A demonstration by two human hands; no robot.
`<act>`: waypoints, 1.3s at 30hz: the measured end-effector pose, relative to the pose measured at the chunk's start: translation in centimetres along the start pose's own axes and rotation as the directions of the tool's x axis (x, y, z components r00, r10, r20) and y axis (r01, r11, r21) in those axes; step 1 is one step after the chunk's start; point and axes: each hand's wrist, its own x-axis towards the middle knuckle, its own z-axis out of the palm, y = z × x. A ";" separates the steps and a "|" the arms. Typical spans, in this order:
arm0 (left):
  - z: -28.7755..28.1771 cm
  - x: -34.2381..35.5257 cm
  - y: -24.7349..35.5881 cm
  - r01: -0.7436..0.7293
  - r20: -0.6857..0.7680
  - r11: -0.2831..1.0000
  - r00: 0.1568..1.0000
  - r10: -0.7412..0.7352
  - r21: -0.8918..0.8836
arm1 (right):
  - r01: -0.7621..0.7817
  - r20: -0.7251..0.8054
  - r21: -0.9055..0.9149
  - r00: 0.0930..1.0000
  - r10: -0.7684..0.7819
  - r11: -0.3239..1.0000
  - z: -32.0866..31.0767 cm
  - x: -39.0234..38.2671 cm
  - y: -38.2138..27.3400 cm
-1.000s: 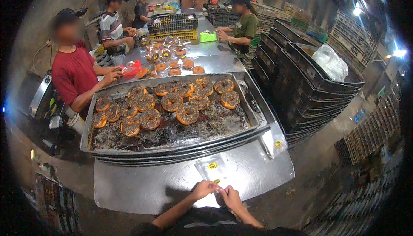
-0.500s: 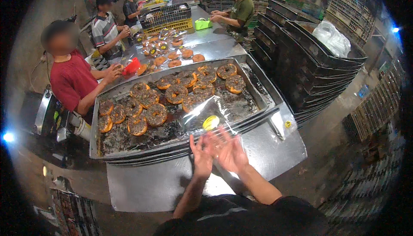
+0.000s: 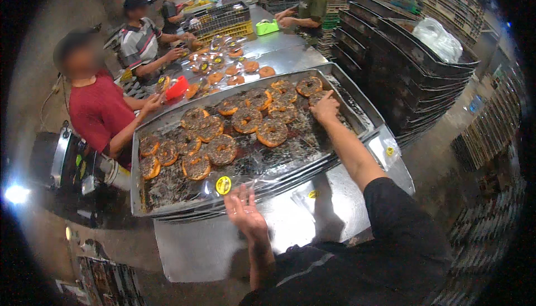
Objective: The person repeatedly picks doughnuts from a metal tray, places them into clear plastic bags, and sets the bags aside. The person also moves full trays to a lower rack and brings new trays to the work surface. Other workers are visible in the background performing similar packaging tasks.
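Worktop (image 3: 335, 205): bare sheet metal, smooth, dull sheen; trays (image 3: 167, 205): stacked thin metal, scuffed, floor crusted with dark rough crumbs; doughnuts (image 3: 272, 132): glossy dark glaze, coarse sprinkle texture; clear bag (image 3: 245, 178): glossy transparent plastic film with round yellow sticker (image 3: 223, 185); stacked crates (image 3: 402, 77): matt dark plastic; white bag (image 3: 438, 38): thin, crinkled plastic.

Counted roughly thirteen chocolate-sprinkled donuts (image 3: 272, 131) on the one big metal tray (image 3: 139, 194), plus around eight more donuts (image 3: 241, 67) further up the table. Four other people (image 3: 99, 105) were around, and two hands (image 3: 325, 108) of the wearer showed.
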 end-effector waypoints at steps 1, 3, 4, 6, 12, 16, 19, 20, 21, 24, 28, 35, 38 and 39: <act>-0.3 0.1 0.6 -0.046 -0.041 0.999 0.998 0.046 0.002 | 0.047 -0.022 -0.012 0.999 -0.048 0.999 0.2 0.6 0.4; 0.4 1.1 2.3 -0.109 -0.162 0.994 0.981 0.109 0.008 | 0.103 -0.119 0.062 0.988 -0.095 0.993 0.8 1.8 1.5; -0.4 2.0 2.9 -0.166 -0.160 0.986 0.974 0.163 -0.005 | 0.125 -0.013 0.236 0.992 -0.126 0.964 -0.5 0.8 1.1; -1.0 3.5 4.3 -0.273 -0.165 0.962 0.949 0.267 -0.016 | 0.246 0.088 0.513 0.938 -0.335 0.822 -4.2 -3.2 1.4; 1.1 3.4 2.9 -0.157 -0.054 0.959 0.987 0.148 -0.237 | 0.897 -0.422 0.408 0.348 -0.837 0.168 -13.5 -24.4 1.9; 3.1 0.5 2.1 0.220 0.388 0.958 0.912 -0.135 -0.184 | 0.838 -0.468 0.536 0.395 -0.791 0.102 -14.8 -26.9 3.1; 3.2 -1.7 1.7 0.300 0.434 0.940 0.877 -0.206 -0.160 | 0.765 -0.428 0.627 0.498 -0.754 0.149 -13.9 -28.7 4.8; 3.6 -2.8 1.3 0.293 0.411 0.949 0.884 -0.222 -0.119 | 0.734 -0.411 0.648 0.562 -0.718 0.204 -13.9 -29.4 4.4; 3.9 -3.7 1.1 0.287 0.386 0.955 0.892 -0.237 -0.077 | 0.698 -0.392 0.669 0.623 -0.677 0.255 -13.9 -30.0 3.9; 4.4 -4.0 0.6 0.464 0.535 0.835 0.805 -0.257 -0.297 | 0.595 -0.410 0.798 0.654 -0.636 0.097 -13.2 -30.4 3.9; 1.9 -6.9 -1.8 0.248 0.484 0.951 0.819 -0.309 0.186 | 0.570 -0.195 0.708 0.725 -0.661 0.416 -13.4 -28.3 6.4; -4.4 -10.7 -14.5 -0.798 0.762 0.294 0.289 -0.580 0.527 | 0.773 -0.530 0.568 0.607 -0.592 0.284 -19.8 -15.9 -1.3; -13.7 -7.7 -23.8 -0.867 0.763 0.263 0.184 -0.620 0.423 | 0.858 -0.605 0.501 0.438 -0.665 0.108 -17.9 -19.0 -2.7; -15.6 -6.8 -25.3 -0.850 0.741 0.262 0.201 -0.640 0.457 | 0.836 -0.542 0.545 0.414 -0.732 0.070 -16.3 -21.1 -1.3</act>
